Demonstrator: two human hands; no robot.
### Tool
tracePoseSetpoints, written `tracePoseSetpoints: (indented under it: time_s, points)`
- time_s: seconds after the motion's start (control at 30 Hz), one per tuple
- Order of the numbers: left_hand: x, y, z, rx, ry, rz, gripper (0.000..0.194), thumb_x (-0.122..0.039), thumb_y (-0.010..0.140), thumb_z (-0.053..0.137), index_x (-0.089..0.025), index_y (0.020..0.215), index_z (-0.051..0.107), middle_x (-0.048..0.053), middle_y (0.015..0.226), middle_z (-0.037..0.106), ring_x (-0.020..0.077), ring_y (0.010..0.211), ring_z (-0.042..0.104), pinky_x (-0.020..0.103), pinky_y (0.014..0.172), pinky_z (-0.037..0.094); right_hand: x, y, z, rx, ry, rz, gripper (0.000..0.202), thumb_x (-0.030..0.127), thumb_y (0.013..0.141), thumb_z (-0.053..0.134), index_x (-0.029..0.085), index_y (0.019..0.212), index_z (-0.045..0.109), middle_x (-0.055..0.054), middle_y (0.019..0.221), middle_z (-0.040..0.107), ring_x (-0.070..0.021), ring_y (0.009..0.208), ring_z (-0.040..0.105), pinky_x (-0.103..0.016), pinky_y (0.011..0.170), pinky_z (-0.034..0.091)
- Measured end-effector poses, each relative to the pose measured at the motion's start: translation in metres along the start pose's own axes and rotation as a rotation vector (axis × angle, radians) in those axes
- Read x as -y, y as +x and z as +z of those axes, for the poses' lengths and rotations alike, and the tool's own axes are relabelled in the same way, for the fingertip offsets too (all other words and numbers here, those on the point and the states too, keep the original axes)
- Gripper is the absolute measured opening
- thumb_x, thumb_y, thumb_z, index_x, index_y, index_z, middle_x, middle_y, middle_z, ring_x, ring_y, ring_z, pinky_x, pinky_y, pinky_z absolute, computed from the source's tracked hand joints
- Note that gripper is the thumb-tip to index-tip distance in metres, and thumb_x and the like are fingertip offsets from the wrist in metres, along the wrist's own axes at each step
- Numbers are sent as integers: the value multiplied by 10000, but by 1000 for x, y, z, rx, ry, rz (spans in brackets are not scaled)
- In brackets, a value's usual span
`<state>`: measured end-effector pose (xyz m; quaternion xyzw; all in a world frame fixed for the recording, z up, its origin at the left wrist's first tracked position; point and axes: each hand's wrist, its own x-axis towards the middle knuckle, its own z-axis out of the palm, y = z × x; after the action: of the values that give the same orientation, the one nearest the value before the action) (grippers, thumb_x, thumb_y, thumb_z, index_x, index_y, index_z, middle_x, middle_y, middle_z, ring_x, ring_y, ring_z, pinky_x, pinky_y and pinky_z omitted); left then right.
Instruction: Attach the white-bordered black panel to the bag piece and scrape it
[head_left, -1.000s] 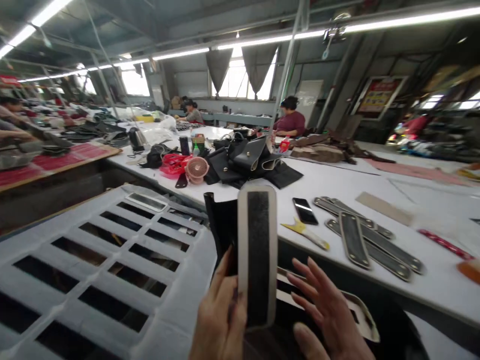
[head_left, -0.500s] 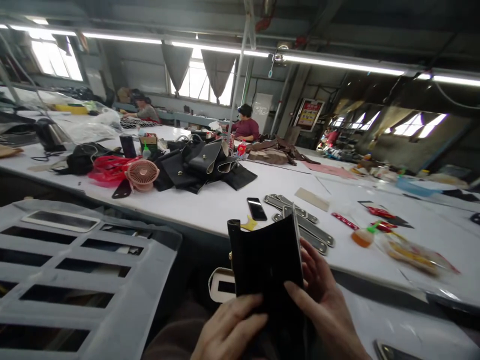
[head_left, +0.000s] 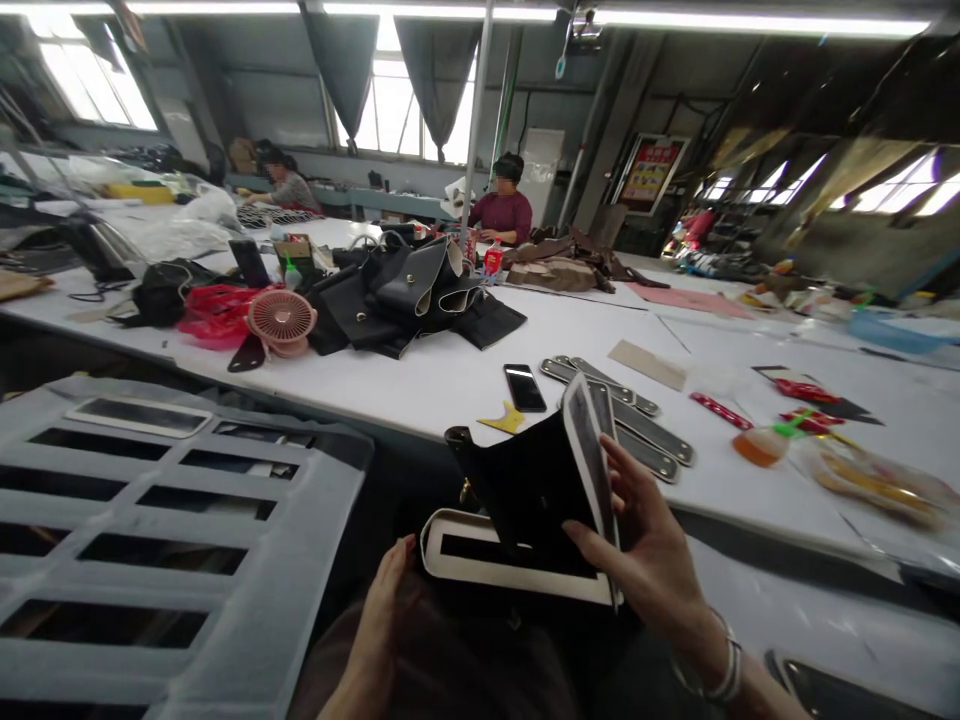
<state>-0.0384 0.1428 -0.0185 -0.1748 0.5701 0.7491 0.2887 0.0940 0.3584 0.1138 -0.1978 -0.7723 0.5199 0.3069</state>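
Right hand (head_left: 660,560) pinches the black leather-like piece (head_left: 525,465) at five o'clock in my head view; left hand (head_left: 379,625), fingers loosely extended, is at seven, beside a cream-rimmed panel (head_left: 436,545). I judge this a handling step; any next move calls for steady pinching.

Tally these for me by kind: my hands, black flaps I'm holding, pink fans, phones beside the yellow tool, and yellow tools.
Hands: 2 (left hand, right hand)
Black flap: 1
Pink fan: 1
Phone: 1
Yellow tool: 1
Total: 6
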Motion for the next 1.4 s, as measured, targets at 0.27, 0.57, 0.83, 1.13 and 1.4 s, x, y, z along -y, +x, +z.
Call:
tracePoseSetpoints:
  time_s: [0.27, 0.57, 0.83, 1.13, 1.4]
  points:
    - [14, 9, 12, 123, -82, -127, 461, -534, 857, 537, -269, 1228, 603, 45, 1330, 581, 252, 1315, 433, 381, 1031, 415, -18, 7, 4, 59, -293, -234, 758, 323, 771, 699, 288, 1426, 319, -98, 1340, 479, -284, 1174, 520, -459, 992, 471]
    - [14, 6, 28, 147, -195, -182, 413, -512, 866, 552, -212, 1124, 670, 29, 1069, 719, 226, 1007, 649, 255, 716, 519, -28, 10, -6, 119, -500, -448, 743, 279, 809, 651, 269, 1449, 274, -99, 1396, 437, -282, 1284, 444, -440, 1050, 442]
    - [21, 4, 24, 31, -247, -199, 436, -453, 799, 674, -238, 1178, 653, 13, 1131, 704, 231, 1045, 648, 277, 837, 521, -39, 2, -5, 318, -893, -496, 761, 241, 793, 623, 307, 1462, 267, -101, 1482, 326, -312, 1182, 505, -490, 904, 527]
    - [18, -1, 27, 172, -362, -237, 458, -505, 827, 618, -178, 1143, 671, 42, 1099, 716, 245, 1114, 617, 307, 950, 489, -42, 7, 0, 489, -919, -503, 852, 269, 738, 681, 309, 1476, 257, -91, 1334, 462, -283, 1174, 507, -423, 940, 529]
    - [10, -5, 32, 22, -307, -230, 295, -410, 827, 643, -201, 1026, 708, 21, 1009, 742, 225, 1115, 617, 309, 1010, 443, -50, 21, 3, 283, -1055, -640, 845, 345, 757, 713, 219, 1473, 282, -163, 1289, 491, -324, 1106, 538, -463, 849, 533]
